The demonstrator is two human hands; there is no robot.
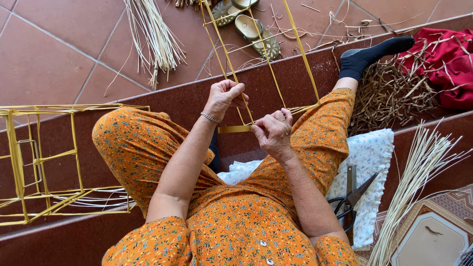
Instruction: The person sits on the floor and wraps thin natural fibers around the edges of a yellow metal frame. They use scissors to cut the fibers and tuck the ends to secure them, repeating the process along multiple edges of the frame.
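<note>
Head view: thin yellow strip frame (261, 64)

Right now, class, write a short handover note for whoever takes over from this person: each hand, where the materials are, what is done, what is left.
Left hand: closed in a grip on thin yellow strips that run up and away from the lap.
Right hand: pinching the end of a flat yellow strip that spans the gap between both hands.
Materials: yellow frame on the step at the left; pale straw bundles on the tiles and at the right; scissors on the white cloth.
Done: one frame stands assembled.
Left: the strips in hand are loose and not yet a frame.
</note>
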